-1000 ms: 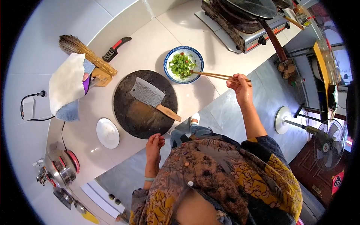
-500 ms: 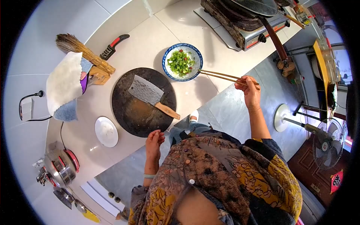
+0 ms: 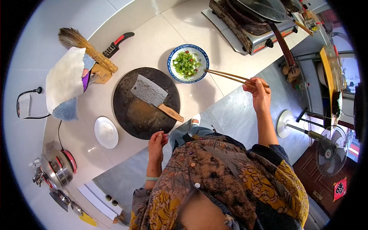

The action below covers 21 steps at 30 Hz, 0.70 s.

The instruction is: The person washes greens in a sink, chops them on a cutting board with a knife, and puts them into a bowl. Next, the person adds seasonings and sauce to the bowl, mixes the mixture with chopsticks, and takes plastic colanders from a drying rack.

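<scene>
My right hand [image 3: 261, 96] is closed around a pair of wooden chopsticks [image 3: 237, 78]. Their tips reach the right rim of a blue-rimmed bowl [image 3: 207, 57], which holds chopped green pieces [image 3: 185, 64] with a few red bits. Close to the near edge of a round dark cutting board [image 3: 124, 107], my left hand [image 3: 156, 145] has its fingers curled in, and nothing shows in them. A cleaver [image 3: 149, 91] lies flat on that board, its wooden handle pointing toward me and to the right.
Left of the board are a small white plate [image 3: 100, 132], a steel pot [image 3: 57, 168] and a cloth-draped knife block [image 3: 101, 73]. A red-and-black handled tool [image 3: 119, 44] lies behind. At upper right, a pan [image 3: 264, 9] sits on a gas stove [image 3: 264, 42], its handle jutting past the counter.
The whole view has shifted slightly. My right hand has moved a little to the right with the chopsticks, whose tips stay at the bowl's rim. My left hand keeps its place.
</scene>
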Each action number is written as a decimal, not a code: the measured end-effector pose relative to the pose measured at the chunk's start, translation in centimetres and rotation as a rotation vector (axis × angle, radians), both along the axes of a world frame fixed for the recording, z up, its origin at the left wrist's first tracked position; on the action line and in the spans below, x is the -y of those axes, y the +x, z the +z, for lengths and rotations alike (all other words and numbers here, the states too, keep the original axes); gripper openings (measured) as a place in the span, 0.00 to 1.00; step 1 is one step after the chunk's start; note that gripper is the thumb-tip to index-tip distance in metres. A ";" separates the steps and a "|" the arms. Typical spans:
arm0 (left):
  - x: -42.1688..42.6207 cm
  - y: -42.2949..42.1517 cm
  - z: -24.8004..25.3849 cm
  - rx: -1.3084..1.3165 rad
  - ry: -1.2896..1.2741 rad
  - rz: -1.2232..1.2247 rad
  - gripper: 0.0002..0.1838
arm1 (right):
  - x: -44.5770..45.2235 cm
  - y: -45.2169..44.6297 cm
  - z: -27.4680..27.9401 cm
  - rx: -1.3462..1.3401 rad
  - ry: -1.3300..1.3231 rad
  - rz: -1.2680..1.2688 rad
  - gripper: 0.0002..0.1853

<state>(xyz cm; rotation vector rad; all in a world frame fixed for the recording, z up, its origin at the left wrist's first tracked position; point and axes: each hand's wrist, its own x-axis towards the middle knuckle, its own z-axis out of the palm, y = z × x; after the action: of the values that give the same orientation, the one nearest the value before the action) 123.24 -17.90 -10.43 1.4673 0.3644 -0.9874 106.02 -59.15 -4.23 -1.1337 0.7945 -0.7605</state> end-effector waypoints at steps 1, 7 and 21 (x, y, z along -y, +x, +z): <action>-0.1 0.0 -0.1 -0.002 -0.005 0.003 0.12 | -0.2 0.7 0.4 -0.002 -0.003 0.010 0.13; -0.9 -0.2 0.0 0.005 0.022 0.032 0.12 | -1.3 2.5 1.2 -0.099 -0.090 0.056 0.15; -0.9 -0.5 0.6 0.014 0.027 0.020 0.13 | -3.8 5.4 1.4 -0.070 -0.274 0.201 0.11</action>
<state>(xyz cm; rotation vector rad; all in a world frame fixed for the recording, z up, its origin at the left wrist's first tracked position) 122.76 -16.97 -9.82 1.4919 0.3830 -0.9587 111.41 -55.36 -2.86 -1.4697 0.6339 -0.6765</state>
